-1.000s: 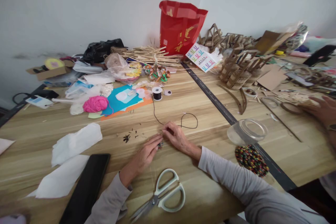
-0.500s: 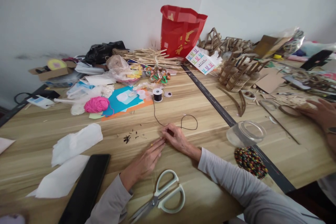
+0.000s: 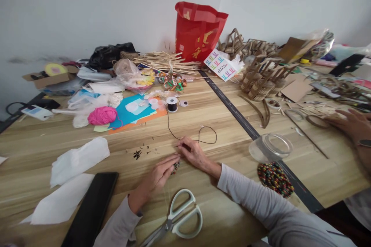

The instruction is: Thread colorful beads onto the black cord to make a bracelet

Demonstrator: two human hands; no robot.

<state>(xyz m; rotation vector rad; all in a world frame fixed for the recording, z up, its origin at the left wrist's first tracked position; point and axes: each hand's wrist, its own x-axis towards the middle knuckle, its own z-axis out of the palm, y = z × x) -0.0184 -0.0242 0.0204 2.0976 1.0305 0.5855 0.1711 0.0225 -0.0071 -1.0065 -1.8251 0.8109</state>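
My left hand (image 3: 159, 173) lies on the wooden table (image 3: 203, 119), its fingertips pinching a small cluster of coloured beads (image 3: 175, 165). My right hand (image 3: 194, 153) rests just right of it, fingers closed on a thin black cord (image 3: 185, 139). The cord loops on the table and runs back to a small black spool (image 3: 172, 104). A heap of coloured beads (image 3: 271, 178) lies to the right beside a tipped clear jar (image 3: 271, 147). White-handled scissors (image 3: 176, 217) lie shut near my forearms.
A black phone (image 3: 89, 210) and white tissue sheets (image 3: 78, 158) lie at the left. Pink yarn (image 3: 102, 115), coloured paper, a red bag (image 3: 197, 31) and stick bundles crowd the back. Another person's hand (image 3: 352, 123) rests at the right among cardboard baskets (image 3: 261, 79).
My left fingertips slid forward to meet the right hand, then drew back slightly with the bead cluster. The right hand stayed on the cord. The view shifted a little.
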